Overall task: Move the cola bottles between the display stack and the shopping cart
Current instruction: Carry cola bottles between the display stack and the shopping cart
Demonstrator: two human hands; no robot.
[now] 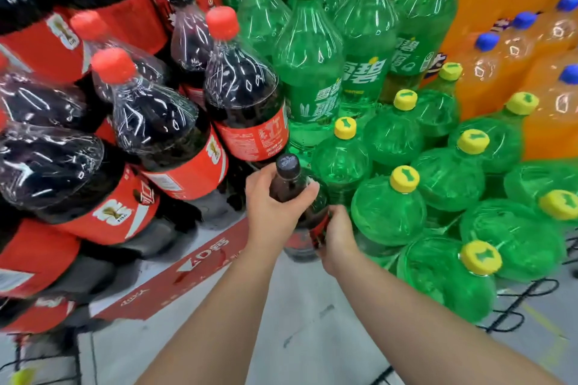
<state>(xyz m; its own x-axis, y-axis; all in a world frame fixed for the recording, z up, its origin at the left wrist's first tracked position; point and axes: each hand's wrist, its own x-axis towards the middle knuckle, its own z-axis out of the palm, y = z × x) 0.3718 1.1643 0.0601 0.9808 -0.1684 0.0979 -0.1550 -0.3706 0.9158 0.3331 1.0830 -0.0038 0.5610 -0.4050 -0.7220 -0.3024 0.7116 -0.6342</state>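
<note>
A black-capped cola bottle [289,172] stands upright between both my hands, in the gap between the cola stack and the green bottles. My left hand [275,206] grips its neck and shoulder just under the cap. My right hand [336,236] grips its lower body at the red and black label. Its base hangs above the grey floor, near the red cardboard base [187,269] of the display stack. Large red-capped cola bottles [244,93] fill the stack to the left, some in shrink-wrap.
Green bottles with yellow caps [387,209] crowd the right side, close against my right hand. Orange bottles with blue caps [500,50] stand at the far right. Black cart wire [516,306] shows at the lower right. Grey floor [312,322] lies below my arms.
</note>
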